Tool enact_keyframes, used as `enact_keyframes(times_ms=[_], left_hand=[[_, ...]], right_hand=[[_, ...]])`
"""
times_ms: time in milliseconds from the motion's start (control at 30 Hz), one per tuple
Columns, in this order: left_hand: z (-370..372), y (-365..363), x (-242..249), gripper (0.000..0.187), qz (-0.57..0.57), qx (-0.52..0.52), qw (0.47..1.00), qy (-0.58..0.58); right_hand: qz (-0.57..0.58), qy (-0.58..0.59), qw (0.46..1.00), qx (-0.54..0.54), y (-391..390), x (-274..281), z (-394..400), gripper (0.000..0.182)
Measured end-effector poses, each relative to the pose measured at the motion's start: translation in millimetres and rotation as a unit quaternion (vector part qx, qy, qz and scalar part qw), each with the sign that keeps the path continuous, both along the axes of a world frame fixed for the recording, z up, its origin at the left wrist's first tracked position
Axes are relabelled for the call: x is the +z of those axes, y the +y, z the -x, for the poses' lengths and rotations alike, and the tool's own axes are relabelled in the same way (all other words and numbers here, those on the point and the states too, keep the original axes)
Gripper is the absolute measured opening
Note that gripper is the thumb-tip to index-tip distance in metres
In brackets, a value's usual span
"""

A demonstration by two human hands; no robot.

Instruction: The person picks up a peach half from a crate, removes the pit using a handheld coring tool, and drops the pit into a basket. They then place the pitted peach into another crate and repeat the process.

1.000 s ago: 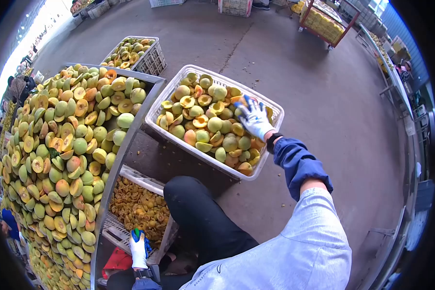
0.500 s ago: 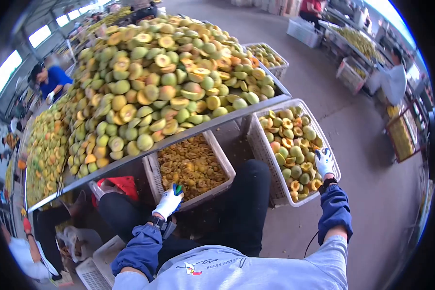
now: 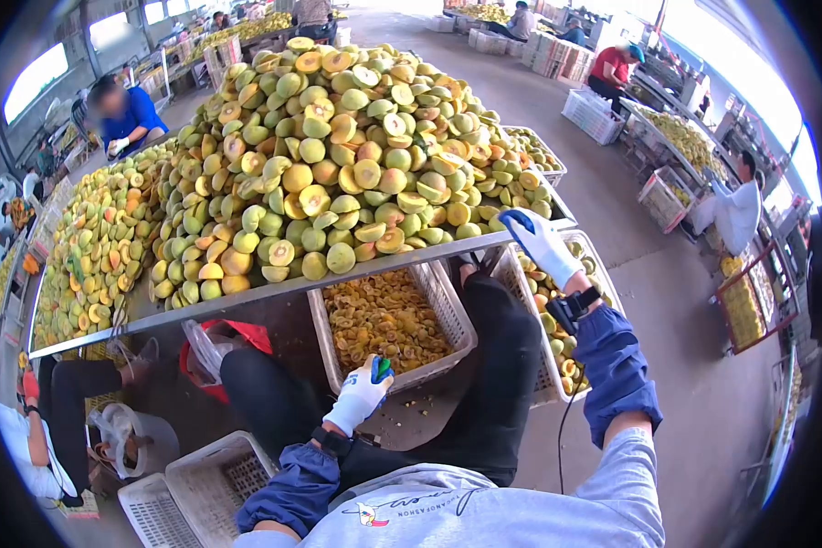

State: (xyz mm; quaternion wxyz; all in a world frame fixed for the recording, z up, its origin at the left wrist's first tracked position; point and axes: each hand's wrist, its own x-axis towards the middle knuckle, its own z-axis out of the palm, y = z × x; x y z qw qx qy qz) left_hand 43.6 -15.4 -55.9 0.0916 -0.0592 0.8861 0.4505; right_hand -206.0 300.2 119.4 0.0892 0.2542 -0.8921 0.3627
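My left hand (image 3: 358, 399), in a white glove with blue, is closed around a small green-handled tool (image 3: 382, 368); its working end is hidden. It is above my lap, by the near edge of a crate (image 3: 473, 340) of small yellow-brown fruit pieces (image 3: 384, 315). My right hand (image 3: 541, 245), gloved alike, reaches to the metal table rim (image 3: 411, 253) at the right corner. Its fingers are stretched out, with nothing visible in them. Behind the rim rises a big heap of green-yellow stone fruit (image 3: 338, 164), many halved. Below my right forearm stands a crate (image 3: 541, 370) of similar fruit.
A red bag (image 3: 260, 336) lies beneath the table, left of my knee. White baskets (image 3: 219, 475) and a bucket (image 3: 155, 443) stand at lower left. A co-worker in blue (image 3: 137, 114) sits across the table. Another person's arm (image 3: 36, 438) shows at far left.
My right hand has left the right crate and moved up and left to the table rim. My left hand, still gripping the tool, appears slightly farther right and lower as the view shifted.
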Motion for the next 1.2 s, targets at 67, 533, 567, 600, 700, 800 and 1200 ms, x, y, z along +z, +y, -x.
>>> enact_keyframes(times_ms=[67, 533, 567, 600, 700, 800, 1200], left_hand=[[6, 8, 21, 0.043, -0.045, 0.036, 0.997, -0.06], [20, -11, 32, 0.03, -0.172, 0.119, 0.975, -0.068], [19, -10, 33, 0.029, -0.217, 0.139, 0.964, -0.064], [17, -11, 2, 0.028, -0.16, 0.141, 0.977, 0.032], [28, -13, 41, 0.028, -0.242, 0.089, 0.962, 0.093], [34, -1, 110, 0.024, -0.208, 0.082, 0.962, 0.156], [24, 28, 122, 0.042, 0.181, 0.029, 0.967, 0.177]], right_hand=[[0.067, -0.029, 0.997, 0.021, -52, 18, -4, 0.028], [0.027, 0.188, 0.981, 0.032, -198, -17, 75, 0.055], [0.099, 0.182, 0.977, 0.046, -191, -15, 69, 0.054], [0.168, 0.126, 0.975, 0.071, -183, -12, 58, 0.05], [0.56, -0.329, 0.72, 0.243, -165, -24, 3, 0.054], [0.467, -0.296, 0.807, 0.21, -154, -66, -61, 0.05], [0.644, -0.45, 0.609, 0.109, -176, -79, -153, 0.042]])
